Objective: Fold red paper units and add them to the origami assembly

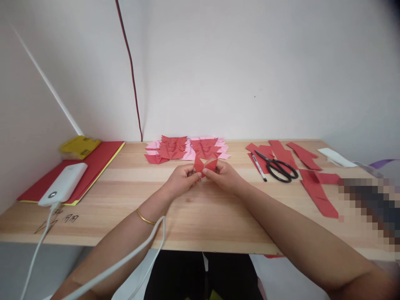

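Observation:
A small piece of folded red paper (199, 163) with pointed corners is held up between my two hands, just above the middle of the wooden table. My left hand (184, 179) pinches its left side between thumb and fingers. On the other side, my right hand (223, 177) grips the right corner, thumb in front. The two thumbs nearly meet at the paper's lower middle. Right behind the hands lie rows of folded red paper pieces (173, 148) and pink paper pieces (188, 155), spiky in outline.
Black-handled scissors (281, 168), a white pen (258, 166) and red paper strips (320, 196) lie to the right. At left, a white power bank (64, 183) with a cable and a yellow packet (80, 147) rest on red sheets (104, 160). A wall stands behind the table (200, 225).

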Action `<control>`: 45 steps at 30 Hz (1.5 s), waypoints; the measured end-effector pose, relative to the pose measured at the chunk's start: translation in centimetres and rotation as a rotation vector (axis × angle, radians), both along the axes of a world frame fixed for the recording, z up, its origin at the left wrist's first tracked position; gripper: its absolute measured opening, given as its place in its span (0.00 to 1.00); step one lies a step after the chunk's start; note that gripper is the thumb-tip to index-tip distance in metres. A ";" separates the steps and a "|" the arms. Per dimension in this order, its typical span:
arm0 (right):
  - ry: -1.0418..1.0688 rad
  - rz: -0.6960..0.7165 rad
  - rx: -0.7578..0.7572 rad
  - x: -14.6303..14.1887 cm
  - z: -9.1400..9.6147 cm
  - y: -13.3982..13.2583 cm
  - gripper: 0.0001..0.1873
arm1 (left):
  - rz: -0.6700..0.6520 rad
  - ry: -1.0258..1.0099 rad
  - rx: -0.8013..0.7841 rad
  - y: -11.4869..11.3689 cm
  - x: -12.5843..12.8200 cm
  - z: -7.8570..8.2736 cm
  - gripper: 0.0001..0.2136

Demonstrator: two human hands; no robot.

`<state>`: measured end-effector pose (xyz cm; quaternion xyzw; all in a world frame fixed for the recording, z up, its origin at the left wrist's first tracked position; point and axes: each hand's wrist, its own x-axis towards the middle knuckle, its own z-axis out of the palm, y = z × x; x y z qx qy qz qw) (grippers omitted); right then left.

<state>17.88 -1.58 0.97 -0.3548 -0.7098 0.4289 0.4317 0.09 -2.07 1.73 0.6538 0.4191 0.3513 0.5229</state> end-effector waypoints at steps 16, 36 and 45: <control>0.078 0.035 -0.011 -0.1 0.0 0.1 0.09 | -0.006 0.092 0.027 0.1 -0.2 -0.4 0.13; -0.002 0.000 -0.016 0.0 0.2 0.1 0.08 | 0.051 0.021 0.016 0.1 -0.3 0.2 0.13; -0.010 0.029 -0.011 0.0 0.4 -0.1 0.07 | 0.076 -0.020 0.085 0.6 -0.6 -0.6 0.12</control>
